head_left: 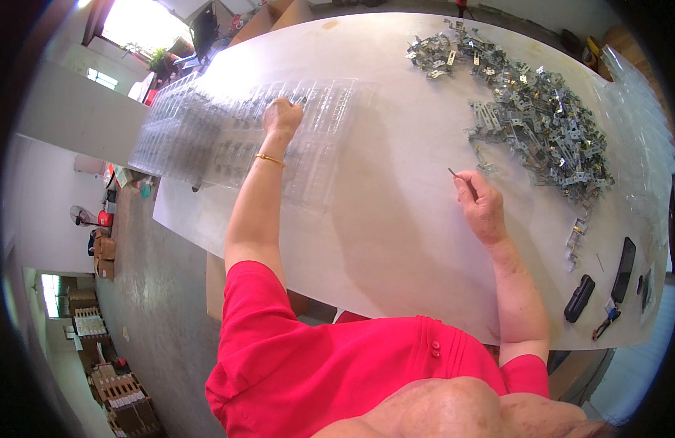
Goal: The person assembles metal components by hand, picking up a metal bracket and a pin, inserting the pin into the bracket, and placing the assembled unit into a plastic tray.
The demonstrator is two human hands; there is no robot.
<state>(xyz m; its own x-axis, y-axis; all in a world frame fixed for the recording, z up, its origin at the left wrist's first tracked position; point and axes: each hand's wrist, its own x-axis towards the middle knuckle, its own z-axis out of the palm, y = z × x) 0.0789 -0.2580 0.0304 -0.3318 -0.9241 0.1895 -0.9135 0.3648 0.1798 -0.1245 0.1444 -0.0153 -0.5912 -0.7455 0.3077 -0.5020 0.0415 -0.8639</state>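
Note:
My left hand (281,117) is closed in a pinch over a clear plastic tray (324,153) with rows of small compartments. A small metal piece (303,101) shows at its fingertips, partly hidden. My right hand (482,208) is raised over the white table, thumb and finger pinched on a small thin dark metal piece (452,172) whose exact kind I cannot make out. To the right of that hand lies a large heap of small stamped metal brackets (564,139), grey with some brassy bits. Metal parts sit in the tray's left compartments, blurred by glare.
Near the table's right edge lie a black case (580,298), a long dark flat object (624,270) and a tool with a coloured handle (607,322). Clear plastic sheets (637,146) stand at the far right. Cardboard boxes (104,252) are on the floor at left.

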